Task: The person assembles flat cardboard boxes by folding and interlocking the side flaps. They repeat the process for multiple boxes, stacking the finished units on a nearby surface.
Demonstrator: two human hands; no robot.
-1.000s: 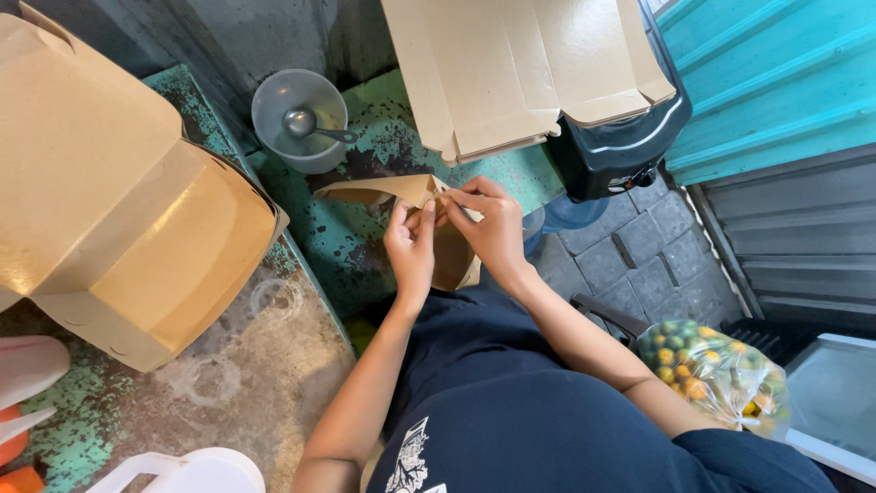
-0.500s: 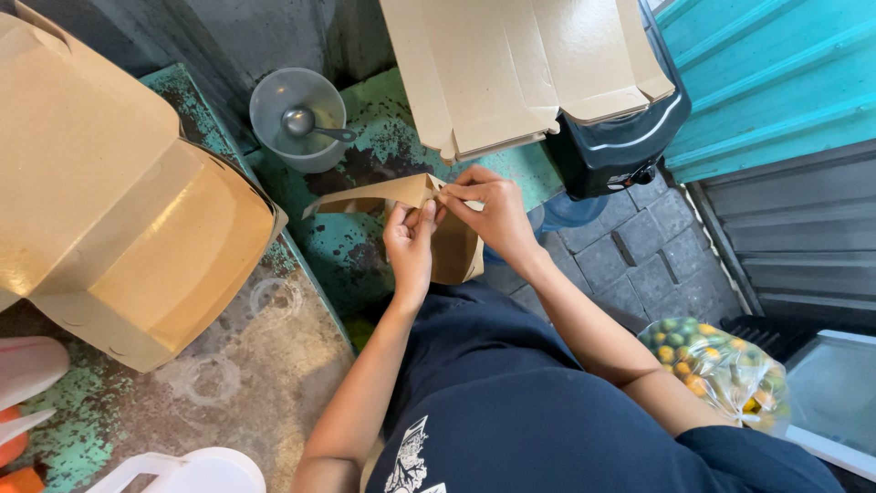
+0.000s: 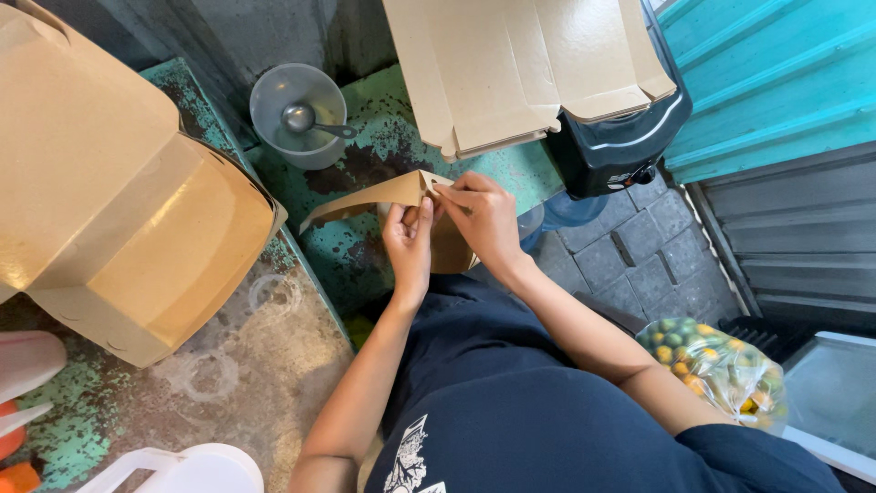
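Note:
Both my hands work a brown cardboard box blank (image 3: 365,198) just above the worn green counter (image 3: 365,246). My left hand (image 3: 410,242) grips its lower part from below, fingers curled around the card. My right hand (image 3: 485,219) pinches the top fold with thumb and fingertips. A long flap sticks out to the left; the rest of the blank is hidden behind my hands.
Folded brown boxes (image 3: 119,201) are stacked at the left. Flat box blanks (image 3: 520,64) lean on a black appliance (image 3: 611,146). A grey bowl with a metal spoon (image 3: 297,114) sits at the back. A bag of small citrus fruit (image 3: 721,365) lies low right.
The card's left flap has swung down and spread out to the left. My right hand's fingers have shifted left along the top fold; my left hand holds the same spot.

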